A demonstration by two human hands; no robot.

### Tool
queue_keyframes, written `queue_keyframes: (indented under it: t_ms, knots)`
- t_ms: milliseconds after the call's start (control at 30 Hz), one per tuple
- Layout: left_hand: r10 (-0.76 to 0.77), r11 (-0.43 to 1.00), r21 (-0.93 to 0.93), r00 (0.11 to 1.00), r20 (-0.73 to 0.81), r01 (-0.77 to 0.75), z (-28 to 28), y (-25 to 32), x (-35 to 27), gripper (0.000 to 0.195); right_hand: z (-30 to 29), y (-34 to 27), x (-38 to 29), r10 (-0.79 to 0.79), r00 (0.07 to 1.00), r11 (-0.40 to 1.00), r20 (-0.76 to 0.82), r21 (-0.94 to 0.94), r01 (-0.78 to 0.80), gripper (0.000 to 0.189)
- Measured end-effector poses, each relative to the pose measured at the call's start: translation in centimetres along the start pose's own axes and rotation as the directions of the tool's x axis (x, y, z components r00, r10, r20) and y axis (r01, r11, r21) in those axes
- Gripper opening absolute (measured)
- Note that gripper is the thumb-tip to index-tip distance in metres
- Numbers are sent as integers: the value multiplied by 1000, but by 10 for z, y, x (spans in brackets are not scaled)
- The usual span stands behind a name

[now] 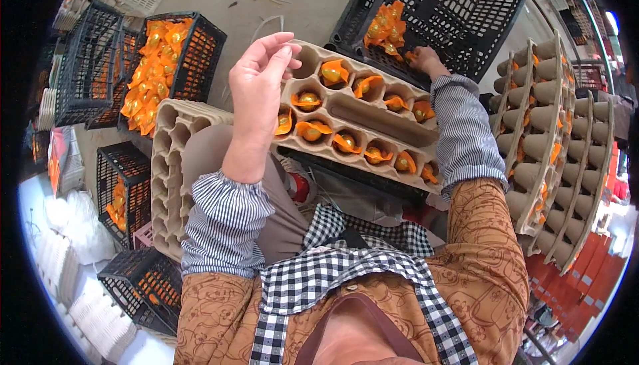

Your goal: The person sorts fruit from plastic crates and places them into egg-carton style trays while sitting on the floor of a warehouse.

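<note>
A molded-pulp tray (382,115) lies across a black support before me. Most of its visible cups hold round gold-foil pieces in orange wrappers (312,130); the upper left cup has none that I can see. My left hand (272,63) is raised over that end of the tray, fingers bent together, with no object visible in it. My right hand (428,60) reaches into a tilted black plastic crate (439,10), its fingertips at an orange-wrapped piece (410,56); whether they grip it is unclear. More wrapped pieces (387,25) lie heaped in the crate's left part.
Stacked pulp trays stand at the left (167,180) and, with orange wrappers showing, at the right (539,130). A black crate full of orange-wrapped pieces (157,73) is at the upper left. Other black crates (125,190) and a white plastic bag (87,225) stand farther left.
</note>
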State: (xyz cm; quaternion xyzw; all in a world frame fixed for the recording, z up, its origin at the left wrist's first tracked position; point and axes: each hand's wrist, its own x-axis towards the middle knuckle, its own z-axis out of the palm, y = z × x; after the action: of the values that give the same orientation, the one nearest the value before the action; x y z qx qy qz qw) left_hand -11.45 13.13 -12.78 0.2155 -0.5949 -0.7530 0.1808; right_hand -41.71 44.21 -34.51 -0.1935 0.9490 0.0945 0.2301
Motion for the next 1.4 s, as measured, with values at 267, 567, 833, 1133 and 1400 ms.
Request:
queue_keyframes:
  t_ms: [267, 567, 833, 1133, 1400]
  knots:
    - [-68, 971, -236, 991, -112, 40, -21, 4, -14, 17, -109, -144, -145, 69, 739, 231, -670, 732, 641, 28]
    - [-50, 957, -287, 998, -40, 36, -25, -4, -23, 19, -75, -279, -171, -358, 551, 676, -754, 198, 710, 19]
    - [-59, 982, -181, 995, -77, 45, -30, -17, -20, 15, -69, -307, -167, -391, 684, 905, -615, -120, 408, 26]
    - [-44, 999, 39, 943, 330, 33, -19, -42, -31, 18, -71, -175, -265, -178, 531, 704, -829, 270, 657, 24]
    - [-772, 635, 512, 451, 448, 578, 24, -111, -157, 60, 37, -24, -427, 496, 778, 662, -387, 748, -50, 54]
